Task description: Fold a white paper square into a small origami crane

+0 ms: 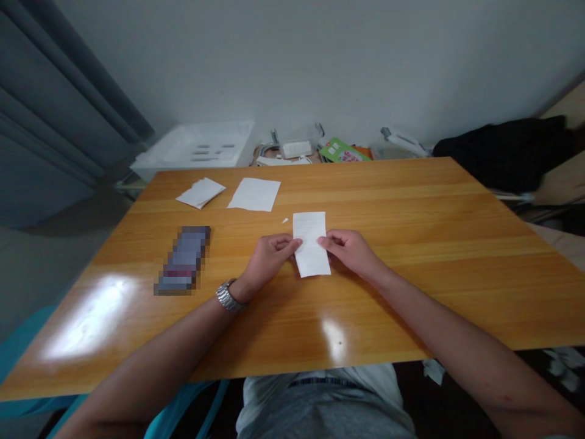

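Observation:
A narrow white sheet of paper (312,244) is held upright-lengthwise between both hands, over the middle of the wooden table. My left hand (273,255) pinches its left edge, thumb on top and the other fingers partly behind it. On the opposite edge, my right hand (350,249) grips in the same way, thumb over the paper. Faint lines run across the sheet. A tiny scrap of paper (285,220) lies just beyond my left hand. Farther back are a squarish white sheet (255,194) and a folded-looking piece of paper (201,192).
A pixelated, phone-like flat object (183,260) lies left on the wooden table (434,244). Behind the table are a white tray-like unit (196,145), a green booklet (342,150) and cables. Dark cloth (503,152) is at right. A teal chair (27,341) stands at left.

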`<control>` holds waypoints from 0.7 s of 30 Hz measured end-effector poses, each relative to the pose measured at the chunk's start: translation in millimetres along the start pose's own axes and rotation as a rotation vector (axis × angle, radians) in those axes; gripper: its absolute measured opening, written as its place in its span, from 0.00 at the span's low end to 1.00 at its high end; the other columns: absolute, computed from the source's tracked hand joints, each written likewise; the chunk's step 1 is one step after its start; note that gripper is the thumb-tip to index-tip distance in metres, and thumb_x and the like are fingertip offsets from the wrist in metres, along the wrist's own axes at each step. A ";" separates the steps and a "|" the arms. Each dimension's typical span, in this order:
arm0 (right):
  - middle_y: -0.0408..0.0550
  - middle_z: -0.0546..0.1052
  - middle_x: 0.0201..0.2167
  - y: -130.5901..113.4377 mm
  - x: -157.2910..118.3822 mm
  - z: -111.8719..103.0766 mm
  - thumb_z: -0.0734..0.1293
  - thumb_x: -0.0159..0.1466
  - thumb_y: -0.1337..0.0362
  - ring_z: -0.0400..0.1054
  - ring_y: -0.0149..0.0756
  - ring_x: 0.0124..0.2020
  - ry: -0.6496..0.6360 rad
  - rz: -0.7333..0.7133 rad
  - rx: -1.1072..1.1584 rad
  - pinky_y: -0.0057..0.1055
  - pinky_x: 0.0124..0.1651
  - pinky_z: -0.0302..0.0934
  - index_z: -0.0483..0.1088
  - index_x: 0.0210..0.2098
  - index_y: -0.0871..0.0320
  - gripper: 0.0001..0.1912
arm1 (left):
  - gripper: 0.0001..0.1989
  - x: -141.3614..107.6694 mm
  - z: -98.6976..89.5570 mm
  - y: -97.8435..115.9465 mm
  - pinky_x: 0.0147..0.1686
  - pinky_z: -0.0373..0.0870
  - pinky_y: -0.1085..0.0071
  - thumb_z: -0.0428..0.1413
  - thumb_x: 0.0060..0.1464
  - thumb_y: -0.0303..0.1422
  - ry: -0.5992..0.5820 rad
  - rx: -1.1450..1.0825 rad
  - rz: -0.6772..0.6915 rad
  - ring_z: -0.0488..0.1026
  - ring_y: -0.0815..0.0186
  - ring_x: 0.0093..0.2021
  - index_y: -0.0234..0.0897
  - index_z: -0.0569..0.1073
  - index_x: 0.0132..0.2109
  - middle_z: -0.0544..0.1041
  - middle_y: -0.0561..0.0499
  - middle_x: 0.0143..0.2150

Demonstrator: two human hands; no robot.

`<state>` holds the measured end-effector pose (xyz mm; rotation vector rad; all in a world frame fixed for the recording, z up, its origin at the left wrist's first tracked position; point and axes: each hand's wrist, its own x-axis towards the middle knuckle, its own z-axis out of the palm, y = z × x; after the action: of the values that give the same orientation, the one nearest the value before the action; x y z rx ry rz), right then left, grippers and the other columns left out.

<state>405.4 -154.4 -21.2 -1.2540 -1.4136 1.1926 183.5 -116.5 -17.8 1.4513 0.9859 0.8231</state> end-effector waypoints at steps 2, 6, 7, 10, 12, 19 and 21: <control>0.45 0.78 0.27 1.5 0.3 -1.0 0.71 0.64 0.46 0.70 0.35 0.28 0.000 -0.017 -0.029 0.31 0.32 0.62 0.75 0.30 0.57 0.20 | 0.20 0.3 -0.3 -0.6 0.30 0.70 0.75 0.63 0.58 0.48 -0.002 0.025 0.021 0.76 0.67 0.31 0.32 0.79 0.35 0.82 0.47 0.33; 0.44 0.76 0.26 2.2 -0.2 -2.1 0.69 0.67 0.46 0.67 0.33 0.27 -0.023 -0.037 -0.098 0.30 0.32 0.59 0.73 0.29 0.58 0.21 | 0.22 1.1 -1.2 -1.7 0.30 0.67 0.75 0.59 0.62 0.49 0.010 0.072 0.082 0.72 0.69 0.30 0.32 0.77 0.33 0.78 0.50 0.30; 0.43 0.75 0.25 2.3 -0.5 -1.9 0.68 0.67 0.46 0.66 0.33 0.27 -0.037 -0.040 -0.122 0.29 0.31 0.58 0.72 0.28 0.58 0.22 | 0.22 1.4 -1.6 -1.5 0.29 0.66 0.75 0.58 0.63 0.49 0.027 0.077 0.095 0.71 0.69 0.29 0.32 0.76 0.33 0.77 0.50 0.30; 0.43 0.74 0.25 2.6 -1.8 -0.7 0.67 0.68 0.46 0.66 0.32 0.26 -0.096 -0.034 -0.154 0.29 0.30 0.57 0.71 0.28 0.58 0.22 | 0.22 1.6 -3.3 0.2 0.28 0.62 0.76 0.59 0.63 0.49 0.069 0.097 0.119 0.68 0.71 0.28 0.32 0.75 0.33 0.74 0.52 0.28; 0.43 0.75 0.25 1.9 -2.9 0.7 0.67 0.68 0.46 0.67 0.33 0.26 -0.112 -0.024 -0.142 0.29 0.31 0.58 0.71 0.28 0.58 0.22 | 0.22 1.4 -4.1 1.8 0.27 0.60 0.75 0.58 0.63 0.49 0.069 0.109 0.125 0.66 0.71 0.27 0.33 0.74 0.32 0.72 0.53 0.27; 0.43 0.75 0.28 -5.8 -3.9 4.4 0.69 0.66 0.45 0.69 0.34 0.29 -0.035 -0.006 0.035 0.30 0.33 0.63 0.72 0.31 0.57 0.20 | 0.21 0.2 -3.1 3.6 0.26 0.59 0.75 0.57 0.65 0.47 0.011 0.133 0.165 0.64 0.71 0.27 0.33 0.72 0.31 0.71 0.53 0.27; 0.43 0.75 0.29 -5.0 -2.9 4.0 0.70 0.65 0.46 0.69 0.34 0.30 0.031 -0.021 0.100 0.30 0.33 0.64 0.72 0.34 0.56 0.18 | 0.21 -0.7 -2.0 3.6 0.26 0.59 0.75 0.57 0.65 0.46 -0.022 0.151 0.178 0.64 0.71 0.27 0.33 0.73 0.31 0.72 0.53 0.27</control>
<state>401.1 -157.8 -16.9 -1.1808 -1.3249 1.2093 181.8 -116.4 -14.0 1.6928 0.9274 0.8741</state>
